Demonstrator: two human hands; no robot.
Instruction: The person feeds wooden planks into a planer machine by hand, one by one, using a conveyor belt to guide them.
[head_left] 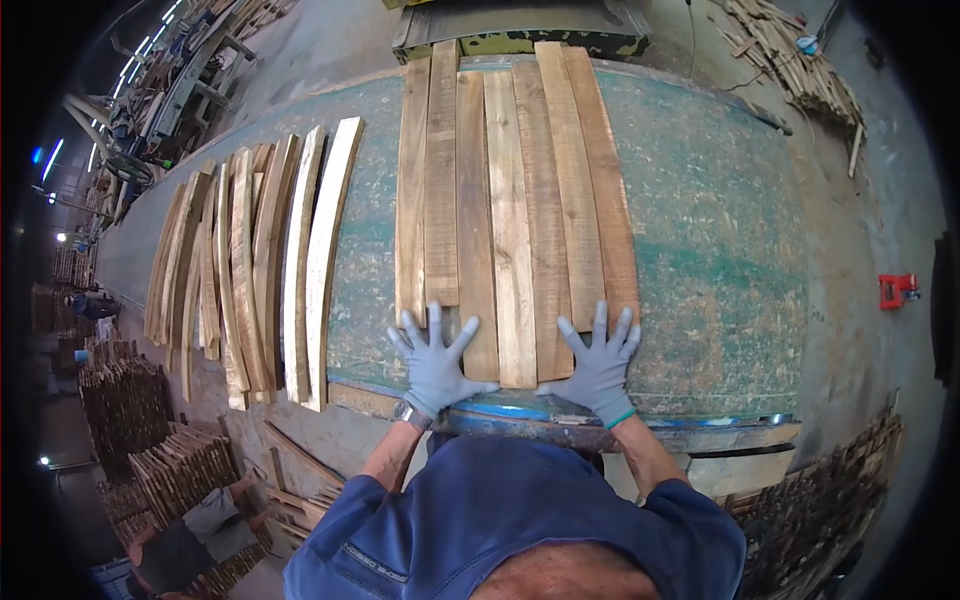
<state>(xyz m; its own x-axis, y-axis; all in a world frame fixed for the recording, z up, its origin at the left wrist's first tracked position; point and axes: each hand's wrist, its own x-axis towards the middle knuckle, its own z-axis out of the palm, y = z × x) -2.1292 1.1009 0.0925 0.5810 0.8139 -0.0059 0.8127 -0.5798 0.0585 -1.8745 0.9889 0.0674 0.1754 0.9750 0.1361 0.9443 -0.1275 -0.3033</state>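
Observation:
Several wooden boards [510, 230] lie side by side on the green worktable [710, 250], their near ends uneven. My left hand [435, 365], in a grey glove, is spread with its fingertips at the near ends of the left boards. Gloved the same way, my right hand [600, 368] has its fingers fanned out against the near ends of the right boards. Both thumbs point inward, close to the near ends of the middle boards. Neither hand is wrapped round a board.
To the left, a loose group of narrow wooden strips [250, 270] overhangs the table's near edge. A machine base [520, 30] stands beyond the far edge. Stacked wood [185, 465] and another person [195, 540] are at lower left. A red object [897, 291] is at far right.

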